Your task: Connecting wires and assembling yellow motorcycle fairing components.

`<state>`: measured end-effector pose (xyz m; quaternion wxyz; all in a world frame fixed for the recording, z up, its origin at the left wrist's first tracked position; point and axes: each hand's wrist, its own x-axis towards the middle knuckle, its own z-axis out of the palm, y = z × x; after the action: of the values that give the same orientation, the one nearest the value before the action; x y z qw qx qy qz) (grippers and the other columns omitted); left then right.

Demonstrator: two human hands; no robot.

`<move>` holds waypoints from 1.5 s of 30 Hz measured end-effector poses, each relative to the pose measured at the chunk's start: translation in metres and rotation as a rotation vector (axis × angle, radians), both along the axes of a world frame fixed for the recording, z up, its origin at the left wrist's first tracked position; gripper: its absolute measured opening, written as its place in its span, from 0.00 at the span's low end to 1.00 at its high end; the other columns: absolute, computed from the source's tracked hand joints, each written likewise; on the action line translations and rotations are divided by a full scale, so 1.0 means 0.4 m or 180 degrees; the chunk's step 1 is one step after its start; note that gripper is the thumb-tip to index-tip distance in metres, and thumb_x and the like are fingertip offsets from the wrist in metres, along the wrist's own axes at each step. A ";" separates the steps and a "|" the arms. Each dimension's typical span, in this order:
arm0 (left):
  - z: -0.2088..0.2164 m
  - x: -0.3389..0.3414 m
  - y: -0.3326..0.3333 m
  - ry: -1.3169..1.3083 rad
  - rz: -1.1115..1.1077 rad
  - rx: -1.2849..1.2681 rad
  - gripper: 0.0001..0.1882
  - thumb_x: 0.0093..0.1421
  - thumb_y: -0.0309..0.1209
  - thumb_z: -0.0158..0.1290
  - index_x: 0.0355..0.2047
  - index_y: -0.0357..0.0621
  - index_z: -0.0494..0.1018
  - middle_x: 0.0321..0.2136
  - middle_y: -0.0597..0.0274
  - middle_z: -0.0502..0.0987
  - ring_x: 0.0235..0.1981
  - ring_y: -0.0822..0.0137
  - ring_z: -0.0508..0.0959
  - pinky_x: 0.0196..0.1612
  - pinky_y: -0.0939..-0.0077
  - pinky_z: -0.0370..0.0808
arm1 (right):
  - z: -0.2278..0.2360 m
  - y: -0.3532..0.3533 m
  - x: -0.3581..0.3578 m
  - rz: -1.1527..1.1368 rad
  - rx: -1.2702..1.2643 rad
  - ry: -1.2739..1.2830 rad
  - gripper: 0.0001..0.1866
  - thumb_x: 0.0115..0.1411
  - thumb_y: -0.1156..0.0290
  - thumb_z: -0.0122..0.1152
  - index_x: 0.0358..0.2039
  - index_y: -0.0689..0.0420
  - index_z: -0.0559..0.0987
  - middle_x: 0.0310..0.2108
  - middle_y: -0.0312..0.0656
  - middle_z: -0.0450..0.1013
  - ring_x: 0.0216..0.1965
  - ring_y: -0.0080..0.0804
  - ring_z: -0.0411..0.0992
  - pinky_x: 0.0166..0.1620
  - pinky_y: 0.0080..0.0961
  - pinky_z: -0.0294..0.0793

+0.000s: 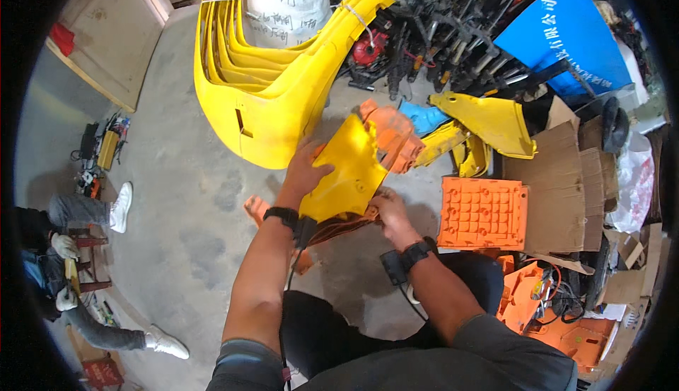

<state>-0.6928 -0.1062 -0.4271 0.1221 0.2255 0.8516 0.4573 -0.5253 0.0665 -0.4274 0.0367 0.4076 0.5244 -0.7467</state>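
A yellow molded plastic panel (344,171) is held up over the floor in front of me, tilted, with a jagged upper edge. My left hand (308,170) grips its left edge, thumb lying on the yellow face and the other fingers behind. At the lower right corner, my right hand (389,210) has its fingers closed on the edge; their tips are partly hidden. Under the panel's lower edge an orange and dark part shows, and I cannot tell whether it is joined to the panel. Orange plastic pieces (396,133) lie just beyond it.
Nested yellow curved panels (247,125) stand ahead around a white sack (286,5). Dark metal rods (460,44) and a blue panel (566,37) lie at far right. An orange ribbed tray (483,213) and cardboard (559,186) are at right. Another person (67,263) sits at left.
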 end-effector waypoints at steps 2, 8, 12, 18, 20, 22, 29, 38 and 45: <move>0.030 -0.029 0.033 0.0422 -0.0167 0.0073 0.33 0.43 0.33 0.64 0.52 0.41 0.68 0.57 0.42 0.61 0.60 0.51 0.60 0.61 0.67 0.58 | 0.039 0.022 -0.014 0.0195 -0.0111 0.0012 0.21 0.54 0.74 0.55 0.50 0.64 0.68 0.42 0.44 0.70 0.38 0.31 0.70 0.38 0.26 0.71; 0.091 -0.013 0.072 -0.0341 -0.0366 -0.1194 0.38 0.45 0.41 0.64 0.54 0.38 0.65 0.59 0.41 0.58 0.62 0.50 0.57 0.61 0.67 0.58 | 0.019 0.079 -0.103 0.0620 0.0305 0.0010 0.22 0.56 0.68 0.53 0.51 0.64 0.67 0.38 0.44 0.71 0.34 0.30 0.72 0.33 0.25 0.72; 0.099 0.116 0.067 -0.0367 -0.1153 -0.2065 0.43 0.45 0.51 0.62 0.56 0.39 0.63 0.63 0.45 0.53 0.59 0.46 0.61 0.59 0.64 0.60 | -0.016 0.113 -0.110 0.1072 0.0624 0.0086 0.25 0.55 0.67 0.53 0.51 0.67 0.66 0.41 0.46 0.71 0.39 0.34 0.72 0.43 0.28 0.71; 0.076 0.226 0.068 0.0136 -0.0738 -0.2531 0.31 0.47 0.33 0.59 0.54 0.45 0.66 0.63 0.44 0.52 0.52 0.48 0.70 0.50 0.59 0.70 | -0.169 0.105 -0.097 0.1261 0.1622 0.0475 0.22 0.53 0.67 0.53 0.46 0.69 0.69 0.41 0.52 0.72 0.41 0.36 0.73 0.44 0.28 0.70; 0.046 0.270 0.042 0.0411 -0.0584 -0.2751 0.31 0.46 0.27 0.58 0.53 0.45 0.66 0.62 0.44 0.53 0.49 0.47 0.73 0.47 0.60 0.73 | -0.064 0.085 -0.101 0.1661 0.1234 0.0386 0.23 0.53 0.68 0.52 0.46 0.69 0.69 0.40 0.52 0.72 0.39 0.37 0.73 0.42 0.29 0.71; 0.041 0.288 0.051 0.0553 -0.0320 -0.2567 0.25 0.46 0.23 0.53 0.48 0.45 0.70 0.61 0.43 0.56 0.41 0.48 0.77 0.43 0.62 0.75 | -0.029 0.110 -0.111 0.1971 0.0937 0.0307 0.23 0.52 0.68 0.52 0.46 0.69 0.69 0.39 0.53 0.72 0.38 0.38 0.74 0.40 0.30 0.72; 0.084 0.303 0.080 0.0725 -0.0405 -0.2542 0.17 0.48 0.26 0.53 0.41 0.46 0.75 0.59 0.45 0.60 0.37 0.50 0.78 0.38 0.62 0.77 | -0.112 0.146 -0.101 0.2381 0.1613 0.0354 0.27 0.51 0.70 0.50 0.51 0.72 0.61 0.35 0.55 0.72 0.36 0.43 0.74 0.39 0.33 0.73; 0.132 0.329 0.156 -0.0185 -0.0098 -0.2623 0.25 0.56 0.34 0.47 0.56 0.52 0.62 0.61 0.55 0.59 0.39 0.50 0.78 0.41 0.57 0.74 | -0.131 0.169 -0.076 0.2010 0.0799 0.1303 0.29 0.50 0.72 0.55 0.52 0.65 0.60 0.39 0.55 0.72 0.39 0.46 0.74 0.42 0.37 0.74; 0.069 0.330 0.189 0.0209 0.0028 -0.2498 0.45 0.49 0.44 0.59 0.62 0.43 0.50 0.59 0.32 0.55 0.37 0.44 0.78 0.36 0.58 0.76 | -0.069 0.137 -0.076 0.2454 0.1779 0.0359 0.35 0.52 0.61 0.55 0.58 0.61 0.55 0.53 0.69 0.53 0.55 0.61 0.58 0.56 0.44 0.63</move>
<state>-0.5606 -0.0307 -0.3997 0.1698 0.1725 0.9661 0.0900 -0.5558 0.1215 -0.4551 0.1714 0.1365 0.8192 -0.5300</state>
